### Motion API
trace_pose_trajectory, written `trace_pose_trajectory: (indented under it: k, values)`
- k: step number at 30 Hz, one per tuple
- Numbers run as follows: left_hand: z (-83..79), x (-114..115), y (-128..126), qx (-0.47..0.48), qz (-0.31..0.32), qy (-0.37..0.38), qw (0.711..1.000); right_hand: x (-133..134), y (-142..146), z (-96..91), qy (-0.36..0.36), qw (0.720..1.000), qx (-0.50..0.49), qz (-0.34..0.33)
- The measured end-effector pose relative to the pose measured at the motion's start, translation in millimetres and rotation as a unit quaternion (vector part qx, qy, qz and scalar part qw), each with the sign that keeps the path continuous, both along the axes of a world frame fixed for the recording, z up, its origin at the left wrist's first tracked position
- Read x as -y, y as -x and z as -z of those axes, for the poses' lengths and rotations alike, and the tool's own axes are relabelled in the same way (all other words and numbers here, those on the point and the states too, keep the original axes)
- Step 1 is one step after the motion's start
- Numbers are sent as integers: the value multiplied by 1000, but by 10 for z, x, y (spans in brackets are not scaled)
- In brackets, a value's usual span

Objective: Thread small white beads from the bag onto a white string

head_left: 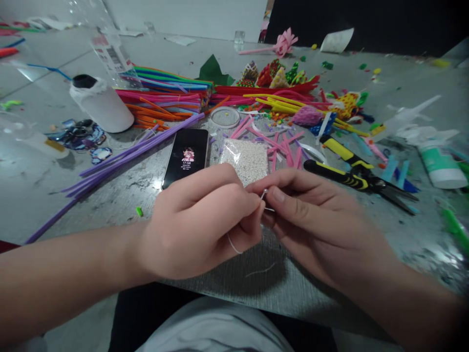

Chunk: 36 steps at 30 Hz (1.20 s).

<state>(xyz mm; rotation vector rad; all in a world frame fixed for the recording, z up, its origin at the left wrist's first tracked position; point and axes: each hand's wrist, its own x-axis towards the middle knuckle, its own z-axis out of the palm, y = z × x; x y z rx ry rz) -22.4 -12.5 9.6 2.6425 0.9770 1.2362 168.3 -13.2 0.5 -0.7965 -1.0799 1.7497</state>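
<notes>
My left hand [200,222] and my right hand [311,215] meet above the near edge of the grey table [120,190]. Both are closed in a pinch on a thin white wire [264,194], whose short bent end sticks up between the fingertips. A loop of the same wire curves under my left hand's fingers. Just beyond the hands lies a clear bag of small white beads [246,159]. A black phone [186,155] with its screen lit lies to the left of the bag.
Yellow-handled pliers [351,171] lie to the right. Purple pipe cleaners [128,154] run across the left, with piles of coloured ones [164,98] behind. A white roll [98,102], a round clear lid [224,117], cut pink pieces [278,144] and a green-labelled tube [441,166] lie around.
</notes>
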Motion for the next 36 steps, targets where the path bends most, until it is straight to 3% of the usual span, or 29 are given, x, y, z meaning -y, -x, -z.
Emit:
trace_pose_trajectory:
  k: [11, 14, 16, 18, 21, 24, 28, 31, 36]
  values:
    - [-8, -8, -15, 9, 7, -5, 1000, -29, 27, 11, 50, 998, -31, -11]
    - [-3, -15, -20, 103, 29, 93, 990, -20, 11, 19, 16, 1000, 2, 4]
    - [16, -25, -28, 176, 31, 213, 961, 10, -8, 9, -50, 995, 57, 58]
    - [36, -40, -41, 237, 38, 331, 913, 52, -28, -21, -155, 969, 130, 140]
    - [52, -61, -69, 290, 76, 447, 843, 104, -59, -83, -319, 893, 236, 214]
    - [55, -71, -96, 315, 107, 499, 800, 102, -103, -110, -415, 830, 319, 192]
    - [70, -72, -118, 340, 139, 535, 761, 33, -152, -67, -486, 780, 363, 151]
    - [91, -78, -126, 337, 147, 559, 743, -22, -145, -27, -517, 750, 382, 155]
    - [95, -101, -134, 307, 109, 540, 776, -71, -92, 8, -509, 726, 426, 180]
